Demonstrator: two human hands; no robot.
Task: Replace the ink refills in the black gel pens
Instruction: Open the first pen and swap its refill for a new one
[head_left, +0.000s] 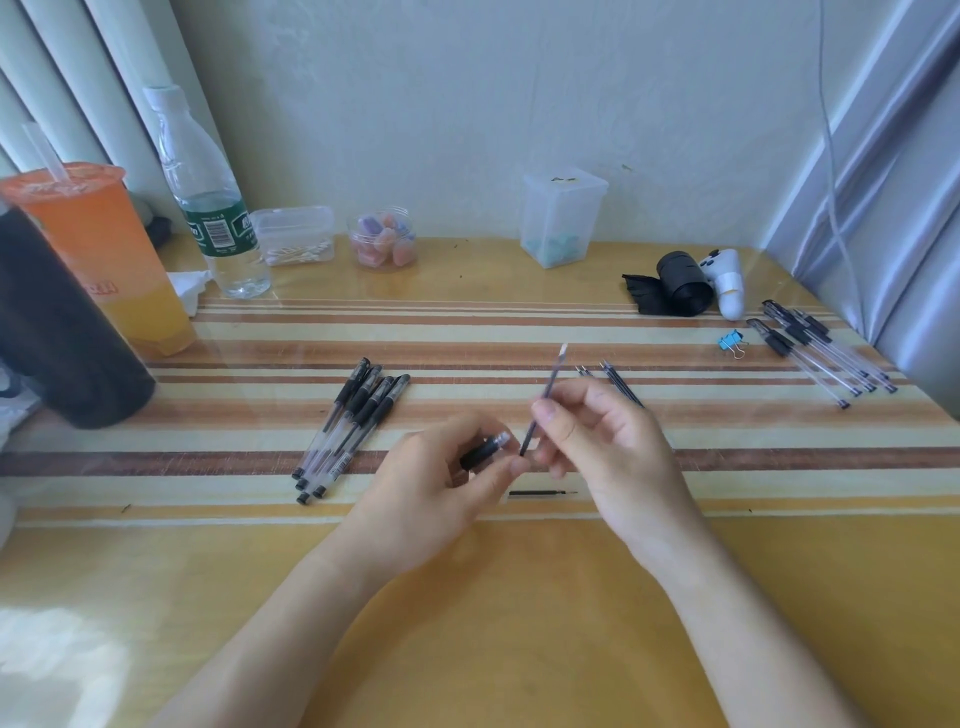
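Observation:
My left hand (441, 483) grips a black pen grip section (485, 451) whose clear threaded end points right. My right hand (602, 441) pinches a thin dark ink refill (545, 397), tilted, with its pale end up and its lower end close to the grip section's opening. Another refill (543, 492) lies flat on the table just below my hands. Several capped black gel pens (348, 426) lie in a bunch to the left. More refills (618, 384) rest behind my right hand. A second group of pens (821, 351) lies at the far right.
An orange drink cup (98, 260), a dark cylinder (57, 332) and a water bottle (208, 208) stand at the left. Along the wall sit a cotton-swab box (296, 236), a jar (383, 240) and a clear tub (561, 218). A black roll (680, 283), white toy (727, 283) and blue binder clip (730, 343) lie at right.

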